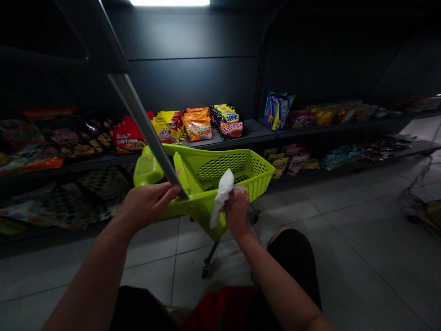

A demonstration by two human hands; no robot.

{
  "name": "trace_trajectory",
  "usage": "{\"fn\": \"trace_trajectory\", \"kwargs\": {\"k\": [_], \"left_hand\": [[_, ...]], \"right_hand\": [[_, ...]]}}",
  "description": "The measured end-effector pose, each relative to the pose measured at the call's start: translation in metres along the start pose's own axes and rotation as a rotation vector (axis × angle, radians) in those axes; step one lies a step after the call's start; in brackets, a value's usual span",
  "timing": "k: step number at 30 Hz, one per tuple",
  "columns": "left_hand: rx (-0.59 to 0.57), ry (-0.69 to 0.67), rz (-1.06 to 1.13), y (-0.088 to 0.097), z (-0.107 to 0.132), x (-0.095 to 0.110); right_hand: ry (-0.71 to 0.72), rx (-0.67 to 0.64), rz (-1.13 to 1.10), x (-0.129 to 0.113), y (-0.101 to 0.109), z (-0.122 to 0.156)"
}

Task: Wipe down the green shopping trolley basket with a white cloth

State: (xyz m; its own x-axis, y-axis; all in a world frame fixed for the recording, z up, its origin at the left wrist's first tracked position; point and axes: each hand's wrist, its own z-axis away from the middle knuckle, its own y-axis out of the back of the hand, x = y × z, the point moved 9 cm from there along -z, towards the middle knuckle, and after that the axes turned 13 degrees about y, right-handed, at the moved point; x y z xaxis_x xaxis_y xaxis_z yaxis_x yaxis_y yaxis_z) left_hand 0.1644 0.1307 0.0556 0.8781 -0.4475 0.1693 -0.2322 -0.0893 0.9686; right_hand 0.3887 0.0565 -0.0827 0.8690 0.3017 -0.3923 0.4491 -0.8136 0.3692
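Gripping a crumpled white cloth (222,193), my right hand (237,209) is closed tight, its fingertips hidden behind the fabric at the near rim of the lime-green trolley basket (220,168). My left hand (146,204) wraps the grey handle pole (144,117), whose top is cut off. The basket is perforated plastic on small wheels, standing on grey floor tiles (344,220) before dim shelves (251,128) of snack packets (197,124).

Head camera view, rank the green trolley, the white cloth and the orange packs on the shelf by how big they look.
1. Green trolley, clearly largest; the left hand grips its grey handle.
2-3. White cloth in the right hand and orange packs look about alike; the cloth is nearer the camera, so unranked.
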Motion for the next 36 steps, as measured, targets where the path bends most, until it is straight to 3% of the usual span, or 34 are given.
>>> {"fn": "trace_trajectory", "kwargs": {"k": [2,4,6,9,11,13,16,18,20,24,26,28,30,34,36], "left_hand": [[-0.006,0.013,-0.001,-0.001,0.000,-0.002],[-0.013,0.026,-0.003,-0.002,0.000,-0.003],[-0.021,0.025,-0.006,-0.002,0.001,-0.004],[-0.016,0.010,-0.004,-0.002,0.002,-0.002],[-0.012,0.000,-0.001,-0.002,0.002,0.000],[-0.009,-0.006,0.001,-0.002,0.001,0.002],[-0.003,-0.021,0.006,-0.003,0.000,0.005],[0.001,-0.033,0.009,-0.003,0.001,0.007],[0.003,-0.038,0.010,-0.003,0.001,0.008],[0.004,-0.043,0.016,-0.002,0.002,0.008],[0.011,-0.050,0.007,-0.002,0.001,0.009],[0.017,-0.058,-0.007,-0.002,0.000,0.009],[0.018,-0.061,-0.018,-0.003,-0.001,0.010],[0.030,-0.053,-0.014,-0.002,-0.001,0.010],[0.022,-0.052,-0.006,-0.002,0.000,0.010]], "right_hand": [[0.090,-0.072,-0.092,-0.035,-0.006,-0.005],[0.130,-0.137,-0.200,-0.040,-0.001,-0.014],[0.050,-0.119,-0.258,-0.012,0.020,-0.026],[-0.180,0.070,-0.137,0.044,0.066,-0.038],[-0.170,0.094,-0.063,0.042,0.077,-0.045],[0.007,-0.036,-0.116,0.002,0.059,-0.051],[0.297,-0.252,-0.291,-0.076,0.018,-0.046],[0.362,-0.280,-0.356,-0.099,0.002,-0.043],[0.362,-0.250,-0.387,-0.090,-0.004,-0.043],[0.400,-0.324,-0.444,-0.033,-0.011,-0.046],[0.398,-0.366,-0.402,-0.006,-0.012,-0.048],[0.367,-0.358,-0.312,0.005,-0.009,-0.051],[0.356,-0.350,-0.251,-0.008,-0.008,-0.052],[0.481,-0.384,-0.304,-0.076,-0.013,-0.046],[0.530,-0.378,-0.326,-0.091,-0.014,-0.044]]}}
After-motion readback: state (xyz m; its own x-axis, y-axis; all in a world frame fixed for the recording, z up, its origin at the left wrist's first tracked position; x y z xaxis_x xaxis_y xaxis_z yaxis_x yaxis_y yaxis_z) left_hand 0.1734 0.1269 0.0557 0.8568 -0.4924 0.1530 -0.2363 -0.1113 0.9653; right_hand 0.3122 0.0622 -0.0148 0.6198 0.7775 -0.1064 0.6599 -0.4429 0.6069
